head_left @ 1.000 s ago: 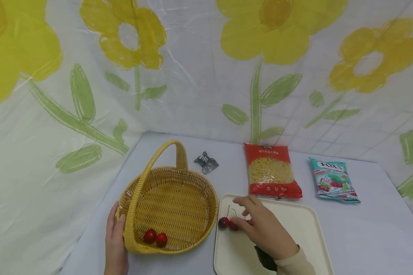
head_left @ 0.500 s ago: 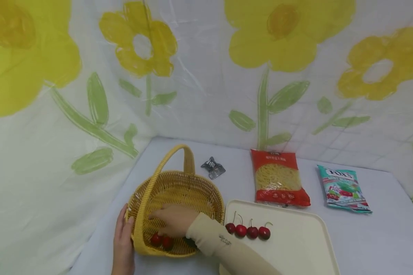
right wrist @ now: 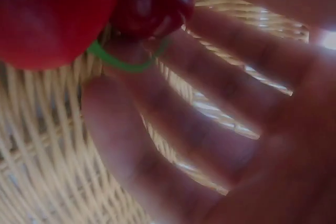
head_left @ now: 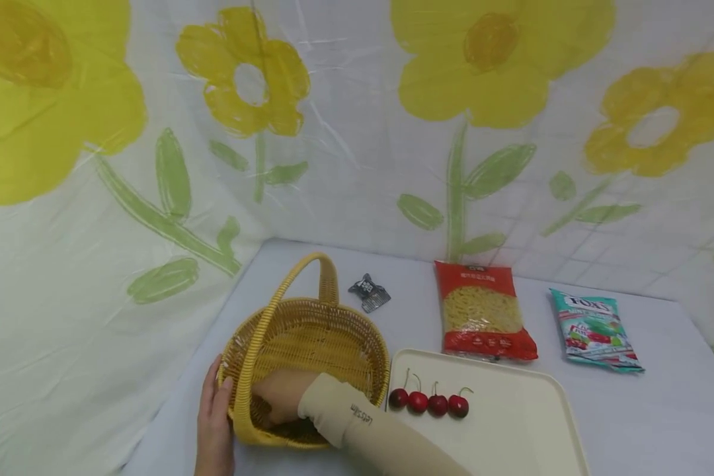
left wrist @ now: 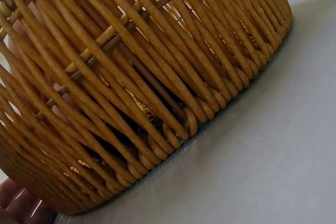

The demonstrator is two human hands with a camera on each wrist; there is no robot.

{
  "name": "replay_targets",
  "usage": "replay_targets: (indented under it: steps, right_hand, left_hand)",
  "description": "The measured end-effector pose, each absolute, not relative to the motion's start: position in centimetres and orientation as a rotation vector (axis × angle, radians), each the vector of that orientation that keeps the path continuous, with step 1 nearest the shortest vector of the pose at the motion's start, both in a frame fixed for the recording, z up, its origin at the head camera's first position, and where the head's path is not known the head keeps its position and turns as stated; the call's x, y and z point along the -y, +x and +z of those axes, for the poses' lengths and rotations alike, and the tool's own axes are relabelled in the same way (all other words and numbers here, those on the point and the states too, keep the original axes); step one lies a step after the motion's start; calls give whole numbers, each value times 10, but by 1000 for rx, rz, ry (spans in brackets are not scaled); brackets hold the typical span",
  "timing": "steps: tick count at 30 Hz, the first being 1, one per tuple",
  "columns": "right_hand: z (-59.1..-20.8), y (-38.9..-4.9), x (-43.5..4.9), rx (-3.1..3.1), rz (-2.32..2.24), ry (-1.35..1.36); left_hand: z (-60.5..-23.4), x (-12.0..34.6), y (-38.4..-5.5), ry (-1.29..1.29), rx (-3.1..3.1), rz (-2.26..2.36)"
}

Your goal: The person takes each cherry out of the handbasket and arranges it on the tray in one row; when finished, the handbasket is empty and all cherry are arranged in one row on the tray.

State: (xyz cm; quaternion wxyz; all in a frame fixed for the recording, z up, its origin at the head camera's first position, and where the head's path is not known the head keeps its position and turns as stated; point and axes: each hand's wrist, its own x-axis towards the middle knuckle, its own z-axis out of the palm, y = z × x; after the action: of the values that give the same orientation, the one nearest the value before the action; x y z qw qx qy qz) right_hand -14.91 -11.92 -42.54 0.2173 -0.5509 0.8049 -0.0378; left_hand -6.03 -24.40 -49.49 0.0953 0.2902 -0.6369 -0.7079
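A yellow wicker basket with a tall handle stands left of centre. My left hand holds its left side, thumb by the rim; in the left wrist view, fingers show beside its base. My right hand is down inside the basket, which hides the fingertips from the head view. The right wrist view shows a bright red cherry and a darker cherry with a green stem. My fingers reach to the darker cherry and its stem, while the thumb lies just below, apart from both cherries.
A cream tray sits right of the basket, bearing a row of several stemmed cherries. Behind it lie a red pasta bag and a green Fox's candy bag. A small dark wrapped packet lies behind the basket.
My right hand has moved left from the tray's cherries into the basket and gone lower there, covering the cherries inside. My left hand stays on the basket. The head view has shifted slightly.
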Motion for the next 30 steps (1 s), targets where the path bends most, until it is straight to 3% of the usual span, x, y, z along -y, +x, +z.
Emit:
replay_targets:
  steps: [8, 15, 23, 30]
  right_hand:
    - [-426, -151, 114, -2239, -104, -1479]
    - [-408, -171, 90, -2316, -623, -1443]
    - [-386, -176, -19, -2474, -1256, -1141]
    - [-404, -160, -133, -2657, -1289, -553]
  left_hand:
    - [-489, 243, -61, 875, 1897, -2113]
    - [-492, 243, -63, 906, 1895, -2083]
    - [-496, 243, -62, 922, 1887, -2104]
    - [-496, 244, -65, 937, 1871, -2114]
